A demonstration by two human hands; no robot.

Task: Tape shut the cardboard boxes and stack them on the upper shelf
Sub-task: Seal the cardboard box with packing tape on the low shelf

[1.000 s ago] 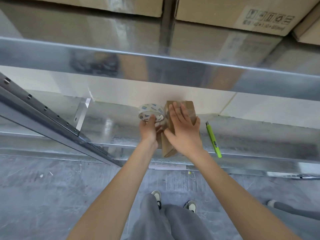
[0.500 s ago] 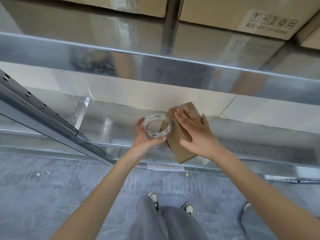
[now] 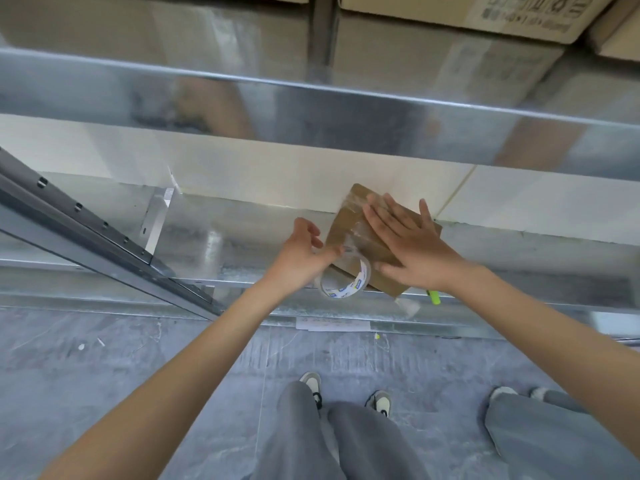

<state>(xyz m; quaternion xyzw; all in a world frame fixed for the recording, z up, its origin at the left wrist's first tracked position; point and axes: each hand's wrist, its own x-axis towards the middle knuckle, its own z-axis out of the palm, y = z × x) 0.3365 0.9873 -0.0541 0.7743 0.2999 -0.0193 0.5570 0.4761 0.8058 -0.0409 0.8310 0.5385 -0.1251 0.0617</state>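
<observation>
A green marker-like tool (image 3: 434, 297), mostly hidden, lies on the lower metal shelf (image 3: 225, 244). A white label (image 3: 332, 323) sits on that shelf's front edge. A second person's grey trouser legs (image 3: 540, 431) stand on the grey floor (image 3: 104, 375).

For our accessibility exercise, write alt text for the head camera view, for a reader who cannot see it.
A person's right hand presses flat on a small cardboard box on a metal shelf, while the left hand pulls a roll of clear tape along it. Larger boxes sit on the shelf above.

A storage room: metal shelving (image 3: 311, 98) carrying big cardboard cartons (image 3: 450, 15), above a grey concrete floor (image 3: 104, 368).
</observation>
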